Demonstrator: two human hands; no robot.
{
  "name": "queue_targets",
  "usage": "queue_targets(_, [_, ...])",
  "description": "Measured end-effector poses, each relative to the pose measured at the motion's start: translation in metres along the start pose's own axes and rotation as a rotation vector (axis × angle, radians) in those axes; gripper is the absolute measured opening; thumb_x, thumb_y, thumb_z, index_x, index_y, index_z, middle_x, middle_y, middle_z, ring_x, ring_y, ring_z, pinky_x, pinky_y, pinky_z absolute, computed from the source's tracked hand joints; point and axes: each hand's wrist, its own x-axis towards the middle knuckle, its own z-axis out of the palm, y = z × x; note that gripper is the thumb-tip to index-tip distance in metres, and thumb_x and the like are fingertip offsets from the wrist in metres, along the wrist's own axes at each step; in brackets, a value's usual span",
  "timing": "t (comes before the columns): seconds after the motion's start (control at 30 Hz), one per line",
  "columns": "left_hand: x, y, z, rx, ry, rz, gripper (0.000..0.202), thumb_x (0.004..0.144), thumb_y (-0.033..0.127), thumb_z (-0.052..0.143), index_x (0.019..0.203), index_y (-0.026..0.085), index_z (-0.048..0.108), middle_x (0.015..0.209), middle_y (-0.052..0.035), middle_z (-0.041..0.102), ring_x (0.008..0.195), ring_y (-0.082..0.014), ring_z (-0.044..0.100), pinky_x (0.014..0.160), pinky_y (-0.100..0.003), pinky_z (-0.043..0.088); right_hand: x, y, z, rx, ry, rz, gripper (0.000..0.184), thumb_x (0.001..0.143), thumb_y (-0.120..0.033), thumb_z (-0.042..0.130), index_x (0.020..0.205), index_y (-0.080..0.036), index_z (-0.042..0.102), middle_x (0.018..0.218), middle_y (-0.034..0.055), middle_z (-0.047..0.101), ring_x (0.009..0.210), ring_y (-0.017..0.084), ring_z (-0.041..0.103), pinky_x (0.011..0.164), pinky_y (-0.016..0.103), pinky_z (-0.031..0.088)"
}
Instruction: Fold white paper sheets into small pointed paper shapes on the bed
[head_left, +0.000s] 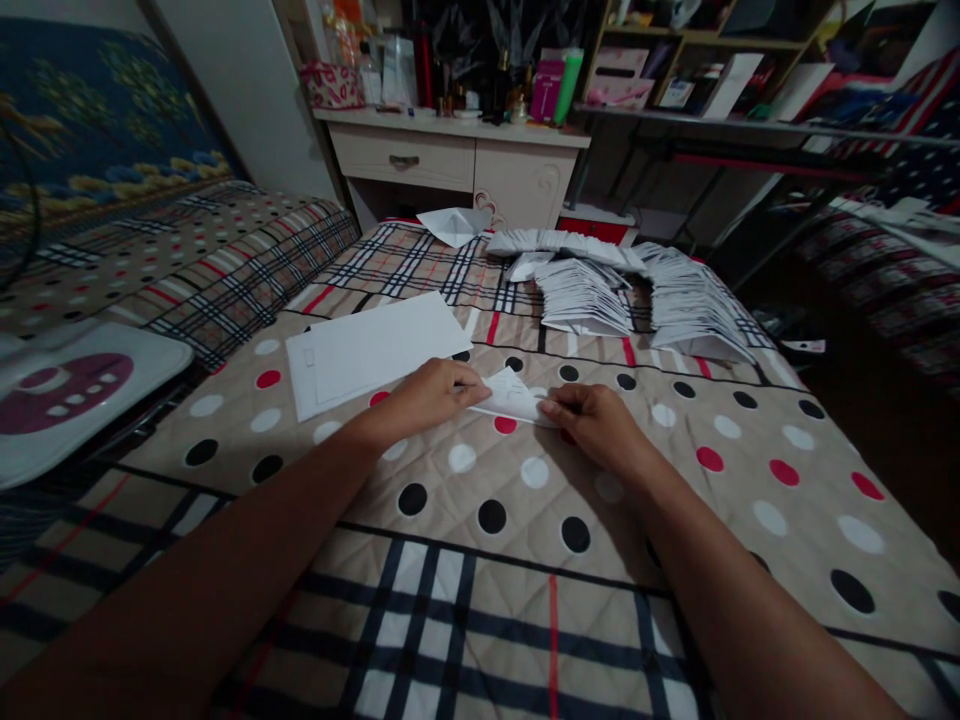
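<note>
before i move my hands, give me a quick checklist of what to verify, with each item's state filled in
1. Left hand on the left end of the small folded paper: ok.
2. Right hand at its right end: ok.
3. Firm, smooth surface underneath: not ok, the paper lies on a quilted bedspread.
4. Left hand clear of the flat white sheets: cannot tell, the two meet in this view.
5. Folded stacks out of the hands' way: ok, they stand farther back on the bed.
6. Creases sharp: cannot tell, too small to judge.
</note>
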Motion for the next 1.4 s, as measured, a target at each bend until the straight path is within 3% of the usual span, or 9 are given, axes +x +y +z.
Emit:
queue_targets(0.13, [0.001, -0.002, -0.002, -0.017, 0.046, -0.076, 0.026, 0.078, 0.032, 0.064, 0.056, 0.019, 0.068, 0.06, -0.0016, 0.062, 0.056, -0.0135, 0.051, 0.055, -0.023, 0.033, 0.0, -0.002, 0.0, -0.044, 0.023, 0.051, 0.028, 0.084, -0.038, 0.056, 0.066, -0.019, 0.066, 0.055, 0.0, 0.057, 0.05, 0.012, 0.045, 0.05, 0.026, 0.028])
queue_targets(0.33, [0.002, -0.007, -0.008, -0.133, -0.01, -0.112, 0.031, 0.073, 0.037, 0.068, 0.049, 0.018, 0.064, 0.054, -0.0022, 0.059, 0.054, -0.0136, 0.051, 0.053, -0.023, 0.036, 0.0, 0.0, -0.001, -0.045, 0.037, 0.103, 0.027, 0.079, -0.042, 0.063, 0.071, -0.019, 0.072, 0.055, 0.0012, 0.061, 0.05, 0.013, 0.049, 0.048, 0.026, 0.028])
queue_targets(0.53, [0.001, -0.014, -0.015, -0.1, 0.129, -0.069, 0.027, 0.064, 0.037, 0.075, 0.048, 0.018, 0.063, 0.048, -0.0009, 0.056, 0.048, -0.0136, 0.052, 0.049, -0.023, 0.037, 0.002, 0.002, -0.001, -0.054, 0.054, 0.156, 0.025, 0.075, -0.044, 0.067, 0.072, -0.019, 0.074, 0.057, 0.0022, 0.064, 0.049, 0.013, 0.05, 0.046, 0.026, 0.028])
queue_targets(0.73, [0.002, -0.012, -0.021, -0.093, -0.062, -0.152, 0.029, 0.074, 0.036, 0.067, 0.054, 0.015, 0.069, 0.06, -0.0055, 0.064, 0.053, -0.0138, 0.053, 0.049, -0.023, 0.034, 0.002, 0.002, -0.001, -0.058, 0.064, 0.169, 0.025, 0.074, -0.044, 0.068, 0.071, -0.02, 0.073, 0.057, 0.0021, 0.064, 0.049, 0.013, 0.051, 0.046, 0.026, 0.028])
queue_targets(1.1, [0.001, -0.018, -0.02, 0.0, -0.027, -0.231, 0.023, 0.071, 0.036, 0.071, 0.063, 0.014, 0.073, 0.062, -0.0049, 0.066, 0.054, -0.013, 0.054, 0.049, -0.022, 0.032, 0.002, -0.001, 0.001, -0.118, 0.12, 0.183, 0.027, 0.073, -0.046, 0.069, 0.067, -0.02, 0.072, 0.055, 0.0022, 0.063, 0.05, 0.014, 0.053, 0.047, 0.028, 0.029])
queue_targets(1.4, [0.0, -0.01, -0.021, 0.118, -0.058, -0.26, 0.023, 0.072, 0.034, 0.071, 0.066, 0.012, 0.071, 0.066, -0.0045, 0.068, 0.06, -0.0126, 0.056, 0.056, -0.023, 0.037, 0.002, -0.001, 0.002, -0.176, 0.125, 0.198, 0.026, 0.074, -0.046, 0.068, 0.071, -0.021, 0.073, 0.059, 0.0001, 0.064, 0.054, 0.014, 0.054, 0.05, 0.027, 0.029])
